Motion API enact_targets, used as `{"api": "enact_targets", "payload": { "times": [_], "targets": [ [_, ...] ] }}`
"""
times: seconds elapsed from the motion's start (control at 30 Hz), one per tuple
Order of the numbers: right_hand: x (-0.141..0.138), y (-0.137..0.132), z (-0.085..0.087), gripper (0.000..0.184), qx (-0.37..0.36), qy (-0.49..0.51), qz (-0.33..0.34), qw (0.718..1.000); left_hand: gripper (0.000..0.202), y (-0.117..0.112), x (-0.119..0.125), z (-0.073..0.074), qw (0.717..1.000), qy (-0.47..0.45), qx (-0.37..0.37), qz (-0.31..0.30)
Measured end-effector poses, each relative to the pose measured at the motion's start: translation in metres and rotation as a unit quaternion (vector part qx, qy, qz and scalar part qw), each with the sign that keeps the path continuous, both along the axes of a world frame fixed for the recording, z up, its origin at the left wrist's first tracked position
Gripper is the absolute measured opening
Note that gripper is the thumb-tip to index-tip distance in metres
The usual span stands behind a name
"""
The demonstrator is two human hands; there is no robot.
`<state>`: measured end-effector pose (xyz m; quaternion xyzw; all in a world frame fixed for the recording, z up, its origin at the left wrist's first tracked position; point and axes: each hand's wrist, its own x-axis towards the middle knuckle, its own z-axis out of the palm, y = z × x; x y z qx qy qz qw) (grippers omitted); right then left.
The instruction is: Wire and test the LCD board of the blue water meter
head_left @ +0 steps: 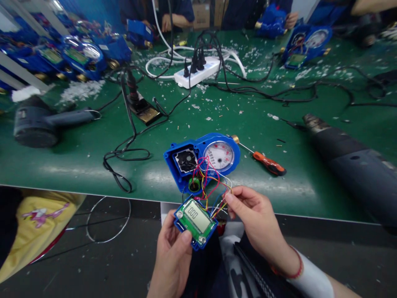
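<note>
Remotely, I saw the left hand (173, 252) grip the display board (197, 219) at lower centre, face up, presumably to keep it readable; the blue meter (201, 150) lay mid-frame, near enough to leave the wires (214, 212) slack; the right hand (256, 211) pinched those wires, likely steadying them; the screwdriver (263, 159) lay right of centre, probably for easy reach.

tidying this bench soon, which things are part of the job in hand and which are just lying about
Job:
display board (left hand)
wires (right hand)
blue meter

Seemingly lying about:
orange screwdriver
heat gun at right
white scraps
</note>
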<state>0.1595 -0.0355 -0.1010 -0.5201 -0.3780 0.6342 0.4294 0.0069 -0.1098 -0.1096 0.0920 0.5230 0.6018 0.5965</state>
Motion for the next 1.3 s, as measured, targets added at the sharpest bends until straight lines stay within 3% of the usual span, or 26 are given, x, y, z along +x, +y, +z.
{"api": "enact_targets", "payload": {
  "times": [0.27, 0.53, 0.7, 0.87, 1.0, 1.1, 1.2, 1.27, 1.3],
  "targets": [
    [0.004, 0.007, -0.003, 0.041, -0.056, 0.075, 0.017, 0.995, 0.041, -0.001, 0.004, 0.002, 0.999, -0.015, -0.004, -0.051],
    [0.020, 0.018, 0.002, 0.025, -0.037, 0.048, 0.056, 0.997, 0.042, -0.001, 0.010, -0.011, 0.994, -0.048, -0.033, -0.095],
    [0.031, 0.027, 0.003, 0.025, 0.033, -0.053, 0.056, 0.997, 0.042, 0.002, 0.019, -0.017, 0.985, 0.038, -0.037, -0.162],
    [0.037, 0.034, 0.000, 0.020, 0.074, -0.115, 0.075, 0.988, 0.042, 0.015, 0.023, -0.012, 0.963, 0.137, -0.004, -0.233],
    [0.038, 0.035, -0.003, 0.020, 0.139, -0.122, 0.071, 0.980, 0.042, 0.021, 0.016, -0.007, 0.899, 0.296, 0.015, -0.321],
    [0.035, 0.035, -0.004, 0.018, 0.184, -0.102, 0.081, 0.974, 0.035, 0.020, -0.001, 0.003, 0.813, 0.471, 0.011, -0.343],
    [0.034, 0.035, -0.003, 0.017, 0.190, -0.088, 0.101, 0.973, 0.023, 0.023, -0.016, 0.025, 0.725, 0.633, 0.068, -0.262],
    [0.034, 0.035, 0.000, 0.017, 0.187, -0.083, 0.117, 0.972, 0.020, 0.033, -0.018, 0.043, 0.671, 0.707, 0.169, -0.148],
    [0.033, 0.034, 0.002, 0.017, 0.190, -0.082, 0.123, 0.970, 0.012, 0.041, -0.015, 0.052, 0.635, 0.728, 0.229, -0.123]
  ]
}}
